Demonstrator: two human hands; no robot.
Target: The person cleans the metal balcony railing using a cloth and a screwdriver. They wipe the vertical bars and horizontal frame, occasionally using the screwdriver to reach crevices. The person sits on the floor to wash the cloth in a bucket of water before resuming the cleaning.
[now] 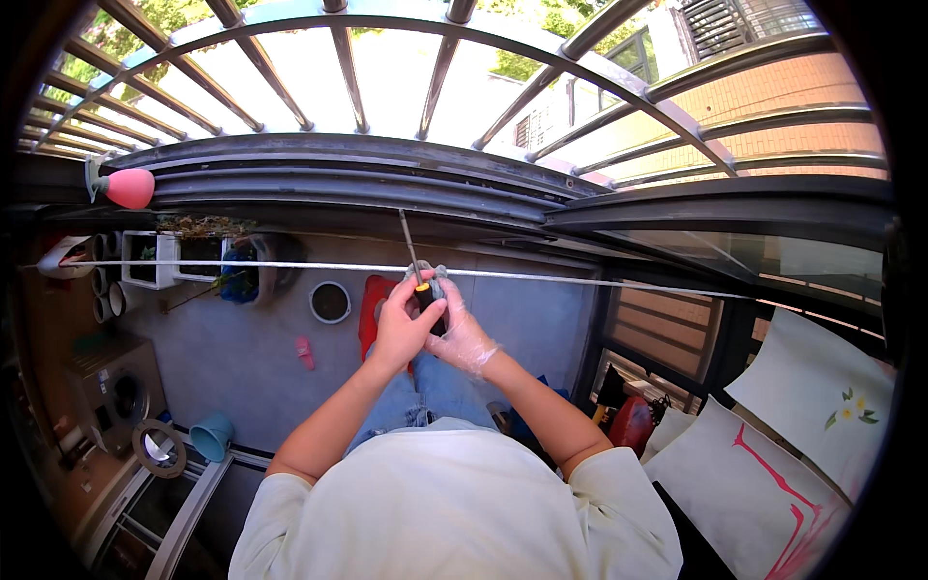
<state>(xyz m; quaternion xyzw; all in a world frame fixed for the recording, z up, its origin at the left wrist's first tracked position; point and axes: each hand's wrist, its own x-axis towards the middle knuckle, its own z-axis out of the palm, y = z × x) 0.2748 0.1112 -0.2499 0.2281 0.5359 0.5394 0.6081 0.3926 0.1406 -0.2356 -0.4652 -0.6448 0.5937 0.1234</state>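
Observation:
A screwdriver [422,289] with a black and yellow handle and a long thin metal shaft is held in front of my body. The shaft points away from me toward the window ledge. Bare fingers of my left hand [401,331] are wrapped round the handle. My right hand [464,340], in a clear plastic glove, is closed close against its other side. By the right fingertips, next to the base of the shaft, is a crumpled grey-green piece [441,274], which looks like cloth. The fingers partly hide both it and the lower handle.
A white cord [541,275] stretches across, near my hands. Ahead lie the window track [358,188] and metal bars [345,77]. A dark round pot [330,303] and pink slipper [305,353] are on the floor. Painted sheets [744,483] hang at right; a blue bucket [211,437] stands left.

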